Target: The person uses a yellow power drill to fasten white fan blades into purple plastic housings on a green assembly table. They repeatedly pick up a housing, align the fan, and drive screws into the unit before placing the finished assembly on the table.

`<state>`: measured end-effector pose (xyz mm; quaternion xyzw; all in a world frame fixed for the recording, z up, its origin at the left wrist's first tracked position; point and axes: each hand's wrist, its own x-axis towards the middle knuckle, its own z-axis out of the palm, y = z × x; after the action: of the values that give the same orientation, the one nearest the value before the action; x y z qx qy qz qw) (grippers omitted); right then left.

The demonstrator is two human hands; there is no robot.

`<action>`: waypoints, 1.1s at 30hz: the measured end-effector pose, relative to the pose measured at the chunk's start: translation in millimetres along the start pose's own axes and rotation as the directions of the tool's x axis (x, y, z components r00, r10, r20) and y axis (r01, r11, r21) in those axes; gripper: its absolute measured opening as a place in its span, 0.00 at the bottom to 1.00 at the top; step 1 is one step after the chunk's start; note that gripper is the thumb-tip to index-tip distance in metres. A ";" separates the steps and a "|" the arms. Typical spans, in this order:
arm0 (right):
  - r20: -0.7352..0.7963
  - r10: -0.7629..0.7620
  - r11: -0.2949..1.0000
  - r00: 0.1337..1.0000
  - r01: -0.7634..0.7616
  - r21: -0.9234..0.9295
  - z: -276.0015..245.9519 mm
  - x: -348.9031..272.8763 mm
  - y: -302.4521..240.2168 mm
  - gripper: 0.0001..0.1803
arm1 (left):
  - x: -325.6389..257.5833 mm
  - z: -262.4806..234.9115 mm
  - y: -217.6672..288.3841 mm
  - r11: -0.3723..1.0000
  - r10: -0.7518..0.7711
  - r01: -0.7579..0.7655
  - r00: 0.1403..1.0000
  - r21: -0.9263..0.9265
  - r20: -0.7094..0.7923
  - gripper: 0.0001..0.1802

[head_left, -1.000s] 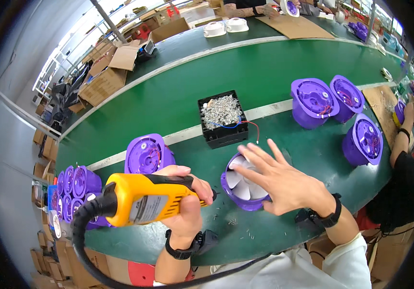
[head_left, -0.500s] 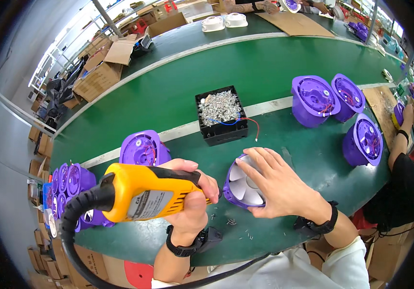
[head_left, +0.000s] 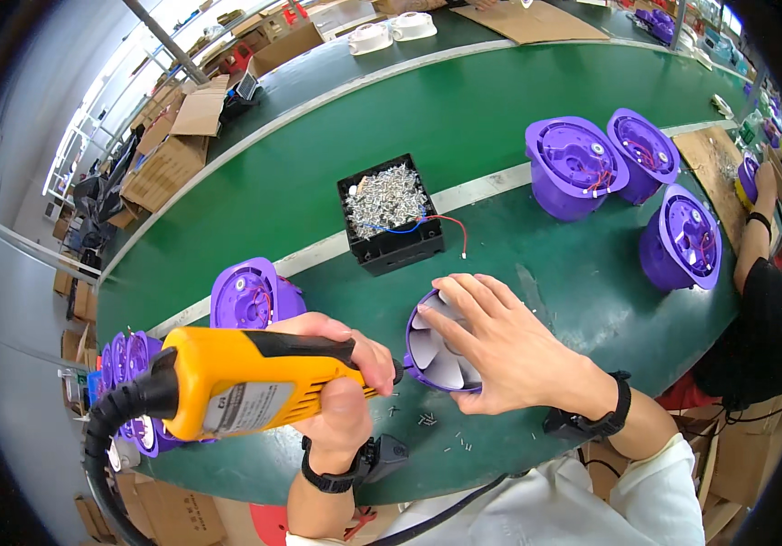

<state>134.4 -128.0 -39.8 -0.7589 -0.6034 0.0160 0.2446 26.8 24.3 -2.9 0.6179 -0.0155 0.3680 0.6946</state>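
My left hand is wrapped around a yellow-and-black corded electric screwdriver, held nearly level. The tool's nose points right at the rim of a purple fan housing with pale blades; whether the bit touches it is hidden. My right hand spans the housing from above, its thumb on the near rim and its fingers over the far side. Loose screws lie on the green table just nearer to me. Beyond the housing stands a black box full of small screws, with a red and a blue wire.
Purple housings stand at the right, another behind the screwdriver, and several more at the far left. Cardboard boxes sit beyond the left edge. A co-worker's arm reaches in at the right. The screwdriver's cable loops down at the left.
The view has shifted, so most things sit further left in the picture. Both hands keep their holds, and the screwdriver stays against or near the housing's left rim.
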 end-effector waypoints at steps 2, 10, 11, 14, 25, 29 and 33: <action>-0.014 -0.003 1.000 1.000 0.003 -0.003 0.4 -0.2 0.7 0.45 | 3.8 2.8 -0.4 0.999 -0.035 0.033 0.998 0.039 0.046 0.29; -0.023 -0.014 1.000 1.000 0.014 -0.012 1.0 -1.2 -0.2 0.46 | 2.7 12.5 1.8 0.999 -0.025 0.024 0.999 0.046 0.029 0.27; -0.021 -0.017 1.000 1.000 0.017 -0.016 -0.4 -1.0 -0.2 0.46 | 2.3 12.2 3.6 0.999 -0.026 0.025 1.000 0.040 0.013 0.27; 0.009 -0.021 0.999 1.000 0.021 -0.036 -0.5 -2.1 -0.1 0.47 | 2.4 6.4 10.4 0.992 0.049 -0.043 0.998 0.120 -0.048 0.28; 0.024 0.087 0.973 0.996 -0.079 -0.218 3.5 -8.9 -16.7 0.52 | -10.5 -9.4 0.9 0.997 0.041 -0.047 0.994 -0.063 -0.101 0.29; 0.011 0.072 0.969 0.997 -0.068 -0.237 2.3 -9.1 -16.0 0.50 | -5.2 -0.1 17.6 0.969 0.218 -0.224 0.974 -0.102 -0.066 0.31; -0.009 0.059 0.971 0.998 -0.060 -0.231 3.9 -8.1 -17.0 0.48 | -12.1 -7.6 5.0 0.990 0.133 -0.135 0.990 -0.036 -0.051 0.30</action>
<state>115.5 -131.6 -38.8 -0.7999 -0.5779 -0.0479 0.1548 12.0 24.7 -6.2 0.5927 -0.0475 0.4283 0.6804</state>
